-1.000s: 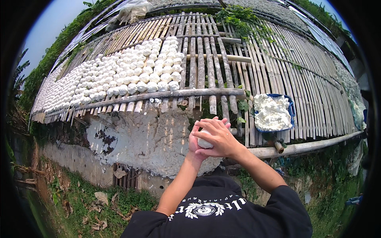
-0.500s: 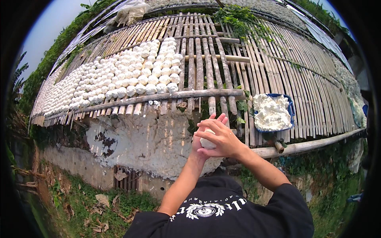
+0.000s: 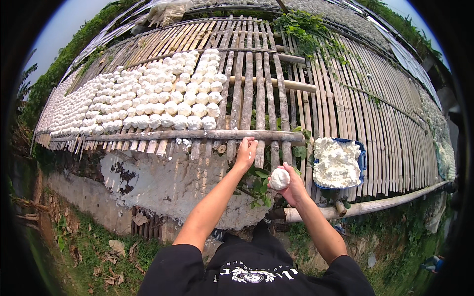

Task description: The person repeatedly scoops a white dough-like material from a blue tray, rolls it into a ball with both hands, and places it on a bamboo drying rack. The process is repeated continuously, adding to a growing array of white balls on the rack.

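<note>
Our left hand (image 3: 246,155), grip unclear, is at the long brown bamboo pole (image 3: 197,134); apart from it, below the pole's right end, our right hand (image 3: 295,191) clasps a round white pasty ball (image 3: 280,179), which squeezing could crumble

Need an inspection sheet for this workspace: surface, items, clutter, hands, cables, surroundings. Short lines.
Surface: bamboo slat rack, gaps between slats; a crosswise pole lies along part of the front edge.
Items: white ball in the right hand; rows of white lumps on the rack's left part; blue tub at right, heaped with soft white mass.
Clutter: green vine over the far slats; small white bits by the pole.
Hands: right holds the ball; left hand is at the crosswise pole, contact unclear.
Cables: nothing seen.
Surroundings: rough grey ledge in front; grass and dry leaves below.
</note>
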Demonstrator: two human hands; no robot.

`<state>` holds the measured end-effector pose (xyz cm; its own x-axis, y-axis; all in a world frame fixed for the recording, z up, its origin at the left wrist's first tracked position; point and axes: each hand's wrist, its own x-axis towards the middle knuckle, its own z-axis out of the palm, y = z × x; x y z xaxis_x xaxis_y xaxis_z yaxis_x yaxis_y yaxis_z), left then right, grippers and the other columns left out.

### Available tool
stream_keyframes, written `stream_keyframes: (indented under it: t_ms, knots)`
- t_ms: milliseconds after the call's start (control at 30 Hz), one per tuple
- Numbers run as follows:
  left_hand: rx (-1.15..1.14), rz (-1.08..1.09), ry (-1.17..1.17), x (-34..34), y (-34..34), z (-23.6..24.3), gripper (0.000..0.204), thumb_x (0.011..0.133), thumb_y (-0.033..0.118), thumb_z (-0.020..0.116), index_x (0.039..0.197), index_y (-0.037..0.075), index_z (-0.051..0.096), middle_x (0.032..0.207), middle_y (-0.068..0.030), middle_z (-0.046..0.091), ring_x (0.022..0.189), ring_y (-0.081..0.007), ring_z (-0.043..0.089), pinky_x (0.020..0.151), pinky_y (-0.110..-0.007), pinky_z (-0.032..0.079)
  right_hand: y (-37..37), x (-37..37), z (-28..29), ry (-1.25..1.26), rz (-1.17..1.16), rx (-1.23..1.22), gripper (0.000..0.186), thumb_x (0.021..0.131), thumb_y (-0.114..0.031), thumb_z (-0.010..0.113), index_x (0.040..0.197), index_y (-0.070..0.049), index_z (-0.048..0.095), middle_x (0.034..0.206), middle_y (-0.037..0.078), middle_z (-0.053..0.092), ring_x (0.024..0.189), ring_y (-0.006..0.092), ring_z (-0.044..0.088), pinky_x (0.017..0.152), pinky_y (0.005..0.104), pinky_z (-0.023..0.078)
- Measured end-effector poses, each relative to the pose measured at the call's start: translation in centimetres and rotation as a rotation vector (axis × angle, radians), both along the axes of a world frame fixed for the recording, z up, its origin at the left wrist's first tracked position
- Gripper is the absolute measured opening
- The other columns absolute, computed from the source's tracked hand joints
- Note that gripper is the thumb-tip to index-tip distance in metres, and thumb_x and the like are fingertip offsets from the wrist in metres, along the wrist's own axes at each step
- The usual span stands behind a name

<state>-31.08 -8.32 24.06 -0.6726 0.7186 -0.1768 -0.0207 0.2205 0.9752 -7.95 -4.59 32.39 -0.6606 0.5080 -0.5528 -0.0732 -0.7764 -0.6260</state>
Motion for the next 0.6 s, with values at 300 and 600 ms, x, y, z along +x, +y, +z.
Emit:
stream_keyframes:
  t_ms: [300, 600]
  knots:
    - [-0.313, -0.039, 1.135, -13.1, 6.9, -7.4, 0.064, 0.091, 0.043, 0.066, 0.140, 0.002, 0.061, 0.165, -0.0245, 0.041, 0.160, -0.0435, 0.028, 0.130, -0.058, 0.024, 13.7, -11.4, -3.1, -0.199, 0.221, 0.271, 0.058, 0.105, -0.019, 0.072, 0.154, -0.006, 0.043, 0.136, 0.015, 0.061, 0.115, 0.0285, 0.070, 0.097, 0.0520, 0.063]
    - [-0.370, -0.076, 1.008, -12.8, 6.8, -5.0, 0.072, 0.081, 0.037, 0.067, 0.142, -0.001, 0.062, 0.153, -0.0221, 0.055, 0.154, -0.0383, 0.042, 0.123, -0.055, 0.037, 33.2, -45.9, -8.6, -0.166, 0.360, 0.982, 0.072, 0.087, -0.033, 0.089, 0.142, 0.002, 0.058, 0.119, 0.018, 0.075, 0.103, 0.0218, 0.074, 0.089, 0.0379, 0.060]
